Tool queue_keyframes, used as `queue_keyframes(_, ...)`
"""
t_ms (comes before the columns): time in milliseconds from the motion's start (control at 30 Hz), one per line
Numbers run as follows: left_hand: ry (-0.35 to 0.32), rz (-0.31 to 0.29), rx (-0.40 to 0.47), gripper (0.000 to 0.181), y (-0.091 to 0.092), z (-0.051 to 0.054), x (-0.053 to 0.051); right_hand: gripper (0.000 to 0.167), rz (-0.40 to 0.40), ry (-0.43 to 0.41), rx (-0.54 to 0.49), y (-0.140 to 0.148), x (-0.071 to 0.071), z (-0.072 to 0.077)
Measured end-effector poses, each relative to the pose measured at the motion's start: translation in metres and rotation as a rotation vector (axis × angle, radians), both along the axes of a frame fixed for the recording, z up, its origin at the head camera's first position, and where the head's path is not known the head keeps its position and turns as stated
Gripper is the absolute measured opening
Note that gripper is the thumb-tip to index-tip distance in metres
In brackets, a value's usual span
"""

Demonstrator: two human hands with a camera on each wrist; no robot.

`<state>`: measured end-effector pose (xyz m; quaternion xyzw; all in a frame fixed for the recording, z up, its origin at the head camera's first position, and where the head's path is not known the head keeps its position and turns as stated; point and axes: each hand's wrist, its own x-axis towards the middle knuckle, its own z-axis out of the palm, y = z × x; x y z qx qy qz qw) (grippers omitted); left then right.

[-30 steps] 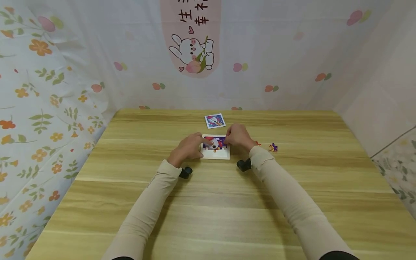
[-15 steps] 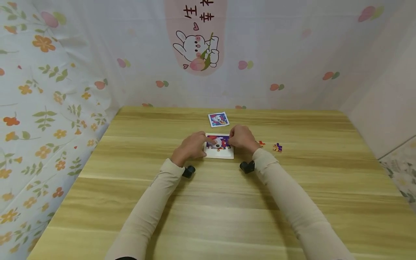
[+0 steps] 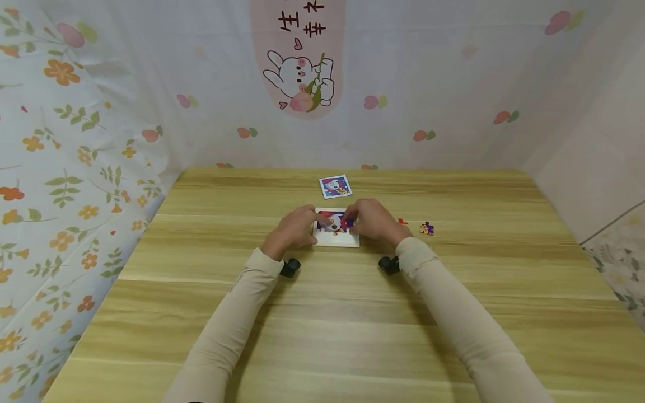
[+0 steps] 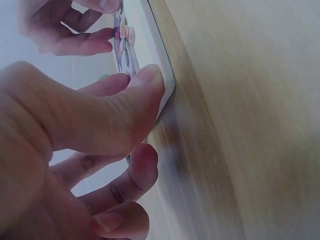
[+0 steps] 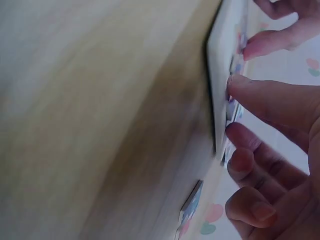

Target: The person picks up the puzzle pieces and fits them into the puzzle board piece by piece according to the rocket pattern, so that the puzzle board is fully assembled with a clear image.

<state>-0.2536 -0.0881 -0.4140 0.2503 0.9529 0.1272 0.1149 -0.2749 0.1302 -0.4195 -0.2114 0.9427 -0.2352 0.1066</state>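
The white puzzle tray [image 3: 336, 240] lies on the table, pieces forming a colourful picture [image 3: 333, 223] across its far part and its near strip bare white. At its left side my left hand [image 3: 294, 226] grips the edge: the thumb presses the near corner of the rim [image 4: 167, 75], and the index finger rests on the picture. My right hand [image 3: 375, 221] is over the tray's right part, thumb and index finger pinching a puzzle piece [image 5: 231, 100] at the picture's surface. The piece is largely hidden by the fingers.
Behind the tray lies a small printed picture card [image 3: 336, 187]. Loose on the table to the right are a purple and yellow puzzle piece [image 3: 426, 228] and a red one [image 3: 401, 221], beside my right wrist. A printed cloth [image 3: 378, 134] hangs behind the table.
My right hand has moved from the tray's right edge a little inward over the picture, its fingers more spread. My left hand holds the same place on the tray.
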Motion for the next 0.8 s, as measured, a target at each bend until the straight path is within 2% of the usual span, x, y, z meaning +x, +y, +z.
queue_keyframes(200,0.017,-0.008,-0.002,0.05,-0.0008,-0.0022,-0.0007,0.033,0.075,0.093,0.072,-0.0001,0.0022,-0.0024)
queue_keyframes(400,0.013,-0.005,-0.008,0.05,-0.0014,-0.0028,-0.0013,0.026,0.142,0.135,0.086,-0.0018,0.0048,-0.0013)
queue_keyframes(800,0.015,-0.004,-0.008,0.051,0.0001,-0.0021,-0.0009,0.025,0.118,0.148,0.151,-0.0041,0.0098,0.0016)
